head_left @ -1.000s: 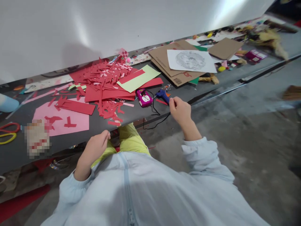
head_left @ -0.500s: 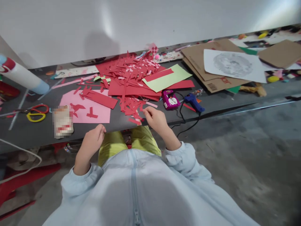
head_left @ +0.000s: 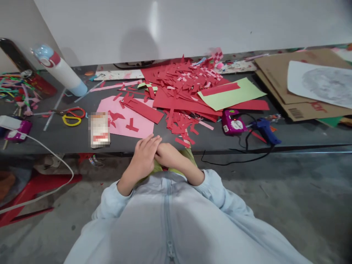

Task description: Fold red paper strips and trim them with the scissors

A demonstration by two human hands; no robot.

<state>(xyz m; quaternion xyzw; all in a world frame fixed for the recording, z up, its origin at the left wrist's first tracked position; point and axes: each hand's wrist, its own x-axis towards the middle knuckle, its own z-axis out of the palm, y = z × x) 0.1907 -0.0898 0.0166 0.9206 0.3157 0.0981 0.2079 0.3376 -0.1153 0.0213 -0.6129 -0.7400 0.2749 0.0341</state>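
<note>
At the table's front edge, my left hand [head_left: 143, 156] lies over the front of my right hand, its fingers stretched out and nothing visible in it. Curled beneath it is my right hand [head_left: 169, 156]; the left covers its fingertips, so what they hold, if anything, is hidden. Just beyond is a pink paper sheet [head_left: 143, 126] bearing small red paper pieces and a folded red paper strip [head_left: 145, 110] with a small eye. Small red paper scraps [head_left: 180, 123] lie beyond my right hand, before a heap of red and checkered woven paper [head_left: 181, 77].
Scissors [head_left: 72, 116], a blurred-out packet [head_left: 99, 130], a bottle [head_left: 62, 71] and a can [head_left: 41, 84] stand or lie leftward. To the right are a green sheet [head_left: 233, 97], a purple box [head_left: 233, 123], a blue glue gun [head_left: 266, 130] with cord, and cardboard [head_left: 275, 88].
My hands have come together from apart; the left now lies over the right. My view has turned left, bringing the can and a white cable's plug end into sight.
</note>
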